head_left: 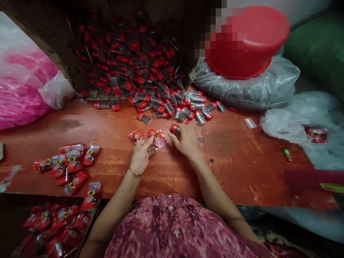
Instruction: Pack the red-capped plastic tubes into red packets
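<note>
My left hand (141,154), with a gold bangle at the wrist, pinches a flat red printed plastic packet (160,139) between thumb and fingers. Another red packet (135,136) lies at its fingertips on the left. To the right, my right hand (187,140) has its fingers closed around a small clear bottle (175,130) with a red cap and dark contents. Just beyond both hands, a heap of the same red-capped bottles (163,102) spills onto the red-brown table (172,179). Filled red packets (73,161) lie in a loose pile on the left.
A tipped cardboard box (64,64) full of bottles stands at the back. More filled packets (64,222) sit below the table's front edge. A pink-filled bag (24,86) is at left. A red tub (247,43) rests on a plastic sack (242,91) at right.
</note>
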A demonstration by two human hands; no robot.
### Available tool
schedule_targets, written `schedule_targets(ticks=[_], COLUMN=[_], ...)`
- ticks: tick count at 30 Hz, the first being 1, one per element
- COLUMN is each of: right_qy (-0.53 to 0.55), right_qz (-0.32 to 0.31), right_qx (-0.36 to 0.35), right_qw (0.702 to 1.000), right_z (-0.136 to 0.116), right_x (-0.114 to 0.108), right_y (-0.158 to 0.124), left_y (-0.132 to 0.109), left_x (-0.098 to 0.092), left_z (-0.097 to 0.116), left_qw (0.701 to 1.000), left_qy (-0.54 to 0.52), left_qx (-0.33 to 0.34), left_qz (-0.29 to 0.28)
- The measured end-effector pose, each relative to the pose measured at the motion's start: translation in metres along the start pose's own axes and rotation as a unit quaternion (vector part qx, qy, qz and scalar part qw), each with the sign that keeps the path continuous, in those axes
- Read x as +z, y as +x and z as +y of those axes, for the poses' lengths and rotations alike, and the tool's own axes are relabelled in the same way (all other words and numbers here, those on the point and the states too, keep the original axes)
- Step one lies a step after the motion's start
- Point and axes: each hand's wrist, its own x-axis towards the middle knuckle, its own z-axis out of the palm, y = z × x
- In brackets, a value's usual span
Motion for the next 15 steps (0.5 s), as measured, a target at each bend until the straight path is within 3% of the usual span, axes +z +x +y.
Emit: schedule_targets(ticks=[2, 5, 8, 10, 13, 15], right_qy=[-0.076, -0.071, 0.053, 0.175, 0.323, 0.367], right_qz=[-0.007, -0.023, 0.011, 0.018, -0.033, -0.055], right_qx=[0.004, -0.01, 0.029, 0.081, 0.135, 0.15], right_qw=[0.997, 0.997, 0.998, 0.981, 0.936, 0.917], right_z=[0.018, 0.034, 0.027, 0.013, -0.012, -0.024], right_x=[-0.001, -0.001, -0.008, -0.018, -0.036, -0.045], right_y=[0.003, -0.003, -0.02, -0.035, -0.054, -0.061], left_y=[0.0, -0.002, -0.005, -0.007, -0.01, -0.012], left_x=[0.0, 0.001, 0.005, 0.007, 0.009, 0.011], left_z=[0.001, 0.0, -0.002, -0.003, -0.005, -0.006], left_qw=[1.0, 0.999, 0.999, 0.999, 1.0, 0.999], left_qy=[-0.021, -0.046, -0.05, -0.041, -0.007, 0.013], left_qx=[-0.008, -0.012, -0.006, 0.004, 0.022, 0.031], left_qz=[0.005, 0.011, 0.008, 0.008, 0.006, -0.006])
